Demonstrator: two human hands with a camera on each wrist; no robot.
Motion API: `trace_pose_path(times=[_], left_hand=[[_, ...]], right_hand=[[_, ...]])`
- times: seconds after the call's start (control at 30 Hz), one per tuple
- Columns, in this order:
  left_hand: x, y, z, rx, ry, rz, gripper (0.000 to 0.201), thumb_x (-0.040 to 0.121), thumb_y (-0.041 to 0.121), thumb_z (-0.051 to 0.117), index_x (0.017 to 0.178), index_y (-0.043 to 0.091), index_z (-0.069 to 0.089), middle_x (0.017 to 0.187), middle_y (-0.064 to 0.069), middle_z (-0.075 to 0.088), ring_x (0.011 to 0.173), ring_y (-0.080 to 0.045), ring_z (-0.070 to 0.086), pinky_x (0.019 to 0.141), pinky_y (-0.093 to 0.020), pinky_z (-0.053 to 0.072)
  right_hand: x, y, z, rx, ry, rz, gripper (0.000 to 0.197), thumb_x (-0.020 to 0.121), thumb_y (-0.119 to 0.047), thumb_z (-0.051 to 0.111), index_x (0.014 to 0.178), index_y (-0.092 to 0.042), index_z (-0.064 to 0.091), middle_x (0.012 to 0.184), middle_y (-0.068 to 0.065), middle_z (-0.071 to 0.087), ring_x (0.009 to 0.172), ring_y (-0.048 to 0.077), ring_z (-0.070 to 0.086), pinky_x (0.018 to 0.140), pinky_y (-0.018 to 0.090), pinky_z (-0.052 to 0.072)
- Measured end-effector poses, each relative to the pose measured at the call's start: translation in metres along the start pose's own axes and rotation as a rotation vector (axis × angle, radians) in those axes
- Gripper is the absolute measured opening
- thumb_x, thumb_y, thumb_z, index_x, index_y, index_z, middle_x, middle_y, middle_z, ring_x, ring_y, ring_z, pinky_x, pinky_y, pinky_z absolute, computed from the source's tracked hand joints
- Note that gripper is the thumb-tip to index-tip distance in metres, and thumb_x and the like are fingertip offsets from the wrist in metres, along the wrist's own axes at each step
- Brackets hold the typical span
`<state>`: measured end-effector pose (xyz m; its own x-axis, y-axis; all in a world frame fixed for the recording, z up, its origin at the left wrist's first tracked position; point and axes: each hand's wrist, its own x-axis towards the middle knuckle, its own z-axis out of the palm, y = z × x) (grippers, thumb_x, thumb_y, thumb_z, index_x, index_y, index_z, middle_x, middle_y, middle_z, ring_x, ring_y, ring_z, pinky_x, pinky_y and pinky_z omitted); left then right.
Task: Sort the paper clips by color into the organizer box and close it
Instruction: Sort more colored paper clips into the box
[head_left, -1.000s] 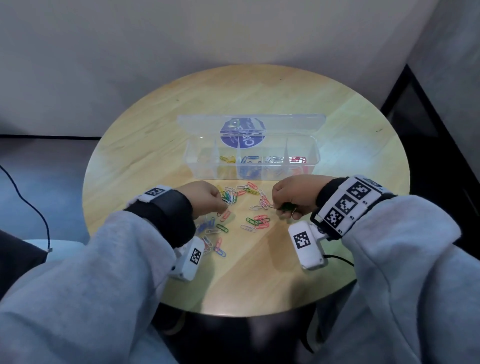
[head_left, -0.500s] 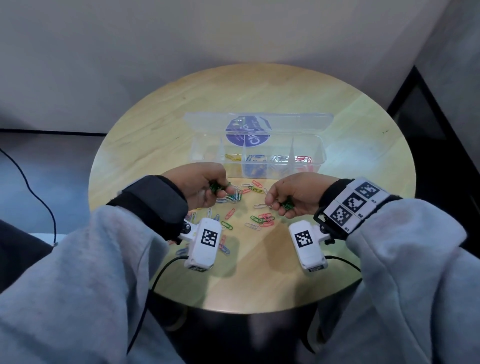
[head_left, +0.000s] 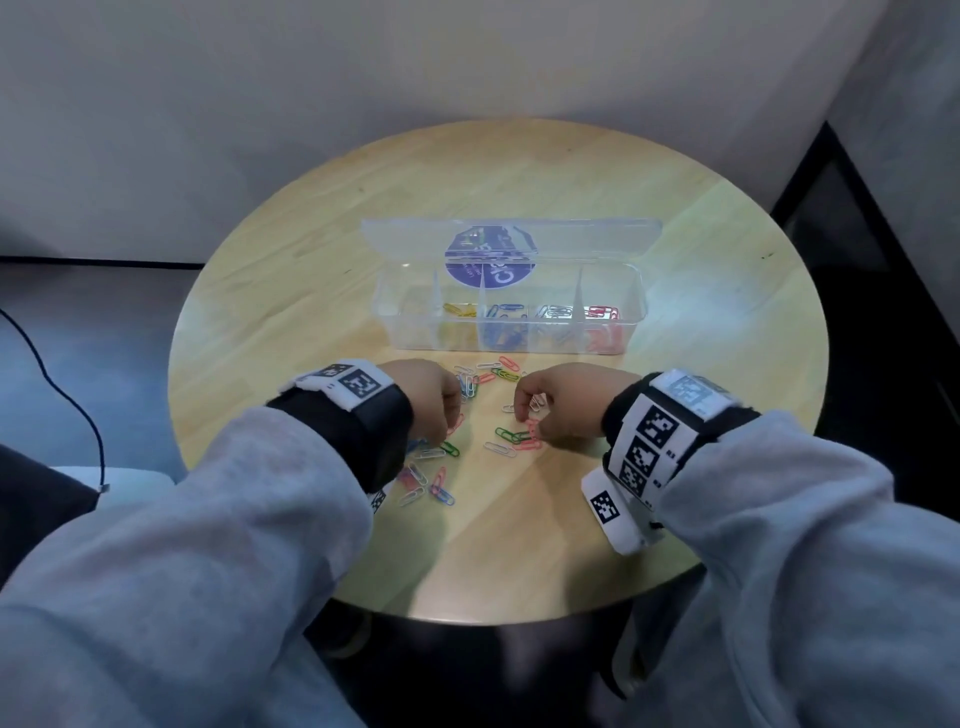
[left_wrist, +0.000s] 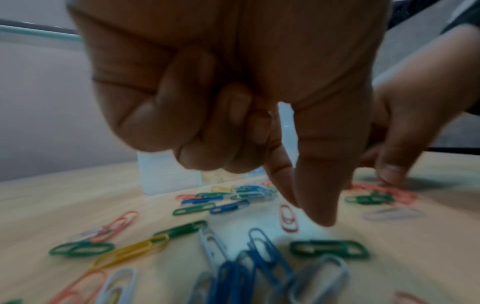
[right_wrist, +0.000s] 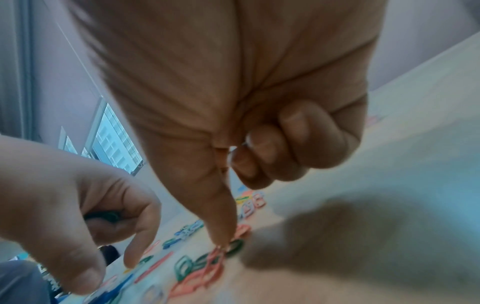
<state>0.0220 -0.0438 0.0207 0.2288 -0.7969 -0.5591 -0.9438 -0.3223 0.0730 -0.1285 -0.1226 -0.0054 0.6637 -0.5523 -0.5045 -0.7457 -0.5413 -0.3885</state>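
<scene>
Since half a second ago both hands have dropped from just above the pile back onto it, and my left hand (head_left: 423, 397) has rolled knuckles-up, hiding the wrist camera block that showed before.

Left hand: outer three fingers curled tight into the palm; the right wrist view shows green clips (right_wrist: 103, 216) tucked under them. Index finger and thumb (left_wrist: 315, 185) point down, nearly together, tips just above the round pale wooden table (head_left: 701, 234), beside a red clip (left_wrist: 288, 219). They hold nothing between them.

My right hand (head_left: 563, 405): outer fingers curled in, with a glint of something between them and the palm; whether it is a clip I cannot tell. Thumb and index reach down to a knot of red and green clips (right_wrist: 207, 265), the thumb tip touching them. No closed pinch is visible.

The loose pile of coloured paper clips (head_left: 467, 415) lies at the table's 6 o'clock, between and under both hands.

The clear plastic organizer box (head_left: 506, 332) sits at table centre, 12 o'clock from the pile, lid (head_left: 511, 236) open and standing back. Yellow, blue, pale and red clips sit in separate compartments, left to right; the leftmost looks bare.

Round dark-blue label (head_left: 491, 257) on the lid: white lettering, first letter seemingly "C", rest unreadable. Black-and-white square markers on both wristbands (head_left: 657, 434).
</scene>
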Motion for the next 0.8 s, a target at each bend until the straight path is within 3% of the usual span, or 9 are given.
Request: trace_pose_path(times=[0.07,0.2,0.37,0.5,0.6,0.73,0.8], left_hand=[[0.003,0.002,0.005,0.06,-0.024,0.008,0.021,0.079,0.01,0.061,0.091,0.027,0.061,0.087,0.008,0.053,0.078,-0.013,0.049,0.047,-0.019,0.029],[0.005,0.004,0.009,0.099,-0.069,0.008,0.021,0.078,0.007,0.061,0.088,0.026,0.06,0.066,0.011,0.049,0.057,-0.006,0.045,0.045,-0.019,0.03],[0.007,0.003,0.013,0.103,-0.079,-0.012,0.016,0.078,0.009,0.062,0.082,0.024,0.059,0.06,0.01,0.05,0.054,-0.006,0.045,0.045,-0.019,0.033],[0.009,0.003,0.014,0.123,-0.085,-0.016,0.014,0.078,0.009,0.06,0.075,0.023,0.058,0.061,0.009,0.051,0.067,-0.016,0.053,0.048,-0.02,0.036],[0.01,0.001,0.015,0.093,-0.059,-0.025,0.017,0.075,0.008,0.062,0.073,0.023,0.054,0.06,0.009,0.05,0.058,-0.012,0.049,0.046,-0.019,0.034],[0.01,-0.002,0.017,0.064,-0.007,-0.015,0.022,0.071,0.009,0.063,0.082,0.024,0.051,0.062,0.009,0.048,0.057,-0.013,0.047,0.047,-0.02,0.031],[0.01,-0.003,0.019,0.064,0.0,-0.005,0.023,0.071,0.01,0.063,0.081,0.027,0.052,0.065,0.009,0.049,0.064,-0.016,0.051,0.049,-0.021,0.033]], right_hand=[[0.001,0.002,0.001,-0.015,0.045,0.013,0.017,0.083,-0.013,0.059,0.086,-0.03,0.056,0.072,-0.013,0.043,0.067,0.011,0.048,0.057,0.024,0.042],[0.001,0.002,0.003,-0.005,0.053,-0.001,0.012,0.082,-0.02,0.063,0.081,-0.029,0.056,0.072,-0.012,0.046,0.067,0.011,0.048,0.062,0.026,0.044],[0.0,-0.006,0.004,-0.029,-0.005,-0.045,0.012,0.082,-0.015,0.064,0.083,-0.026,0.058,0.085,-0.008,0.054,0.083,0.017,0.056,0.073,0.03,0.049],[-0.001,-0.008,0.004,-0.11,0.003,-0.023,0.017,0.084,-0.007,0.051,0.09,-0.019,0.062,0.095,-0.002,0.058,0.084,0.016,0.052,0.067,0.024,0.042],[-0.002,-0.01,0.003,-0.173,-0.037,-0.007,0.024,0.084,-0.007,0.046,0.1,-0.012,0.064,0.103,0.005,0.064,0.082,0.018,0.051,0.058,0.022,0.039],[-0.004,-0.011,0.002,-0.232,-0.075,0.005,0.012,0.083,-0.007,0.049,0.078,-0.017,0.054,0.08,-0.001,0.055,0.069,0.015,0.048,0.049,0.018,0.034],[-0.005,-0.01,0.001,-0.208,-0.078,0.032,0.022,0.082,-0.008,0.051,0.065,-0.02,0.045,0.066,-0.004,0.047,0.058,0.011,0.041,0.048,0.019,0.032]])
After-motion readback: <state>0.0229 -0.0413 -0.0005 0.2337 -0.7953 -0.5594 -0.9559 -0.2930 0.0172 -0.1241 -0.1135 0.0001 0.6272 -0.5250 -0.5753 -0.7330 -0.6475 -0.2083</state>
